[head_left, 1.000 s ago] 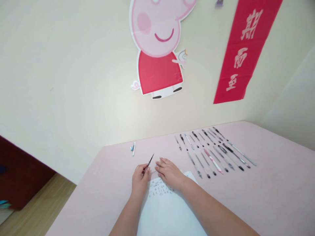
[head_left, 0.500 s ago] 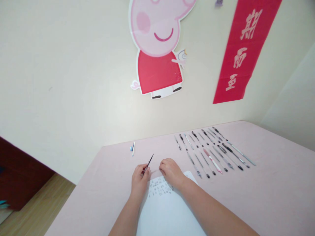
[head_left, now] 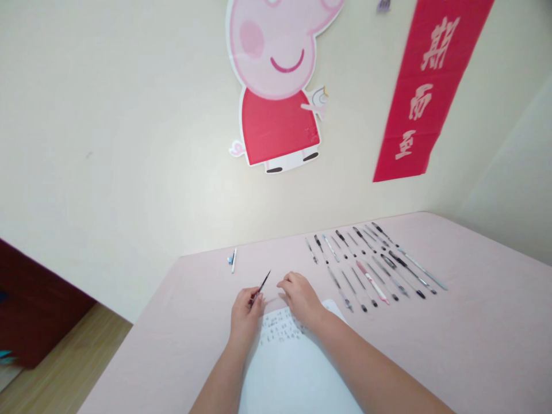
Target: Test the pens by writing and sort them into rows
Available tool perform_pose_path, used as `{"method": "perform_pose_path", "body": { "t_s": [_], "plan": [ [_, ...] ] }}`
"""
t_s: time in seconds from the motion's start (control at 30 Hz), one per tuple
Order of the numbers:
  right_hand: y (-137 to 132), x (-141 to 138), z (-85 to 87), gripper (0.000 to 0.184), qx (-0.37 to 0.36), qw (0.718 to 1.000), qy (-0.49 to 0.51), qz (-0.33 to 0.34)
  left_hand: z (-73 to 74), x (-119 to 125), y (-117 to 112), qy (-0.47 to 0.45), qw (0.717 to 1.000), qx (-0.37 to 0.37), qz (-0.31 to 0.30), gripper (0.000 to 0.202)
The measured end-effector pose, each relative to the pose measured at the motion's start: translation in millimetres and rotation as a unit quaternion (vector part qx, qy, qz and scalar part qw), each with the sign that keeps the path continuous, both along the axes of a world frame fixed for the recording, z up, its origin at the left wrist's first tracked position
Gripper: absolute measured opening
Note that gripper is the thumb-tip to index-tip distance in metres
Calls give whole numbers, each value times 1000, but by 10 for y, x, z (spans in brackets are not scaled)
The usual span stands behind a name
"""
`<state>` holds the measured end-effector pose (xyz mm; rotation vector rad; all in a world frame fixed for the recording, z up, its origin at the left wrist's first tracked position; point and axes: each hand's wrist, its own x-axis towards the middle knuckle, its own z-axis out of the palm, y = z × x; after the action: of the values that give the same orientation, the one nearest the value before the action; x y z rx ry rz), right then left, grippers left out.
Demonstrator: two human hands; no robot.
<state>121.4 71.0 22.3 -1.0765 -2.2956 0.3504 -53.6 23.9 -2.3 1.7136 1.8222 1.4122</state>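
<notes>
A slim dark pen (head_left: 264, 280) is pinched between the thumb and fingers of my left hand (head_left: 246, 306), its thin end pointing up and away to the right. My right hand (head_left: 299, 293) hovers at the top edge of the paper, to the right of the pen and apart from it. Its thumb and forefinger are slightly parted, and I see nothing between them. Beneath both forearms lies a white sheet of paper (head_left: 293, 368) with rows of small dark handwriting near its top.
Several pens (head_left: 371, 282) lie slanted in two rows on the pink tablecloth (head_left: 483, 333) at right. A white pen (head_left: 234, 261) with a small blue piece beside it lies at the back left. Behind the table, the wall carries a cartoon pig cutout (head_left: 280, 123) and a red banner (head_left: 425, 98).
My right hand has lifted a little and its thumb and forefinger have come apart. The left hand and its pen have barely shifted.
</notes>
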Motion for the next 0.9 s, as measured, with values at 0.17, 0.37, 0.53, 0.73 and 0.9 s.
{"method": "perform_pose_path", "body": {
  "t_s": [0.17,0.37,0.53,0.73,0.9],
  "plan": [
    [15,22,-23,20,-41,981,187,-1,13,4,-13,12,1000,11,-5,23],
    [74,-9,-59,10,-151,929,337,-27,25,1,-26,23,1000,6,-19,22],
    [95,-19,-6,15,-197,881,429,-37,25,8,-27,31,999,-6,-28,21],
    [60,-16,80,14,-188,869,457,-36,38,20,-34,48,998,-14,-45,21],
    [49,-24,78,14,-168,878,447,-40,59,34,-47,43,998,-16,-46,21]
  ]
}}
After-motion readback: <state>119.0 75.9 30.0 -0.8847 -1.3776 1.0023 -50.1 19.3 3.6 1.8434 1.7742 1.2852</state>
